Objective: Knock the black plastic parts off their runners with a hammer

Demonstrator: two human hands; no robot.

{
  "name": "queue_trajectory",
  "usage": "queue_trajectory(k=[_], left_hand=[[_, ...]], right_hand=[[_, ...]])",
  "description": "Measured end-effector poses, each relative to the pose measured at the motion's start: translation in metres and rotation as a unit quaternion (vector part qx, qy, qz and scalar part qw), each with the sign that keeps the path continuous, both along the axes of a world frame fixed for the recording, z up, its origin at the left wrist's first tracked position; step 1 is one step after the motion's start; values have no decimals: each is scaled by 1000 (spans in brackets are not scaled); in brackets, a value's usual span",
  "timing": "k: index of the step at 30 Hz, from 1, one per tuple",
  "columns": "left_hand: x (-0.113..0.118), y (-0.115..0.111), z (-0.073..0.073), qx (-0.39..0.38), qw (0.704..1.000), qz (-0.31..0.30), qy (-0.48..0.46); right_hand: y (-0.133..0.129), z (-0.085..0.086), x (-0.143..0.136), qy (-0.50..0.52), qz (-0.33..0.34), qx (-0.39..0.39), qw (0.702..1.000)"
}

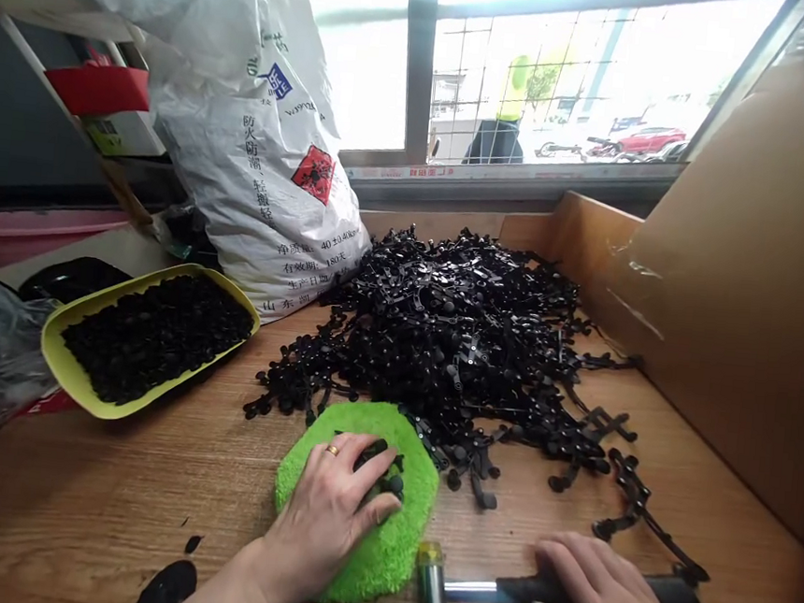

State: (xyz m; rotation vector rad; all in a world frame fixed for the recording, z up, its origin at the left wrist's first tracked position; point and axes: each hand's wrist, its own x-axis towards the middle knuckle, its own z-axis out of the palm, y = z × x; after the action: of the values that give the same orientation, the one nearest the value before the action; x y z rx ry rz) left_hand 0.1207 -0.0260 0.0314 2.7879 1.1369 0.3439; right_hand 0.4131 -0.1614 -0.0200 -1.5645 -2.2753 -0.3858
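My left hand (337,493), a ring on one finger, reaches over a green fuzzy octagonal mat (379,567). Its fingers curl over a few small black jointed parts (392,485) with round ends, partly hidden beneath them. At the lower right, my right hand (605,596) lies with fingers bent over the black handle of a mallet (521,589). The mallet rests on the table beside the mat; its head, yellow at one end, points away from me and its shaft is shiny metal. Behind the mat spreads a large heap of similar black parts (442,324).
A yellow tray (63,385) of small black pieces stands at left, near a tall white printed sack (246,156). Loose black parts (637,510) trail along the right. A brown cardboard panel (746,303) borders the wooden table (96,491). Beyond the window (423,59) stands a person.
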Motion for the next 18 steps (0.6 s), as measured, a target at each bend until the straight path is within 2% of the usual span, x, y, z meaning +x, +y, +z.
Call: queue_trajectory(k=[4,11,18], left_hand=[[0,-1,-2,5,998,-27,47],[4,13,0,-2,997,-31,66],[-19,9,-2,25,996,-12,87]], right_hand=[[-3,3,-3,5,-16,-28,999],[-5,8,-6,17,-21,-52,998],[-8,2,-7,40,-49,-80,995]])
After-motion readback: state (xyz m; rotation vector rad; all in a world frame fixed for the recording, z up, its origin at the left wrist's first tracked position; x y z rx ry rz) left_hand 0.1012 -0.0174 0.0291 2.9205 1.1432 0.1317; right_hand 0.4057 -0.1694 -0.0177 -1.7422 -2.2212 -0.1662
